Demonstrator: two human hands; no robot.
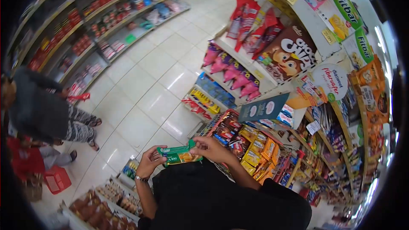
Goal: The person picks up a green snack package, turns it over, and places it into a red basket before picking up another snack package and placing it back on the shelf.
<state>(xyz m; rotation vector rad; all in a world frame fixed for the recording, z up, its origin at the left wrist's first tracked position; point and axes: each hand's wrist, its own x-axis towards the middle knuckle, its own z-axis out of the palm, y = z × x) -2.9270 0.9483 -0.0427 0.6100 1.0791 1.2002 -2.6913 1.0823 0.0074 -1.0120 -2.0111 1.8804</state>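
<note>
Both of my hands hold a green snack packet (180, 155) with a picture of food on its front, low in the middle of the view. My left hand (149, 162), with a metal watch (142, 179) at the wrist, pinches the packet's left end. Its right end is gripped between the thumb and fingers of my right hand (209, 149). Close to my right forearm is a basket (230, 115) filled with yellow (251, 158), orange (270, 149) and dark red packets.
Stocked snack shelves (332, 102) rise on the right, with pink bags (232, 72) hanging there. More shelves (81, 30) run along the upper left. Two people (38, 102) (26, 160) are at the left, near a red basket (57, 179). Packaged goods (98, 213) lie at the lower left.
</note>
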